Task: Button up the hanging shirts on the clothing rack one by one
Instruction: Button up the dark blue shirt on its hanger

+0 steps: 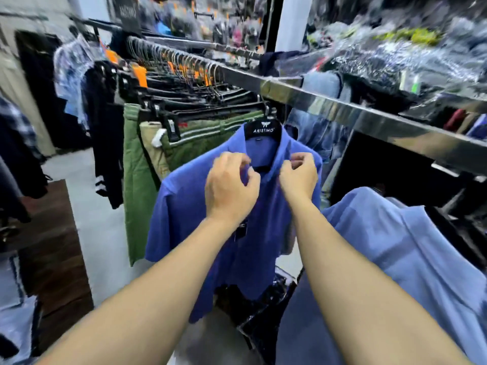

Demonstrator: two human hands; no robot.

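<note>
Left of shirt: we note green fabric shorts (138, 180) clipped on black hangers, just beside it.
Shirt: royal-blue short-sleeved collared shirt (184, 206) hangs on a black branded hanger (261, 130) from the chrome clothing rail (342, 106).
Left hand (232, 185): fingers curled, pinching the left placket edge below the collar.
Right hand (299, 175): fingers curled on the right collar edge.
Handling: we judge the cloth light, soft and limp; hold both placket edges close to the top button.
Right: a pale-blue shirt (421, 259) hangs near.
</note>
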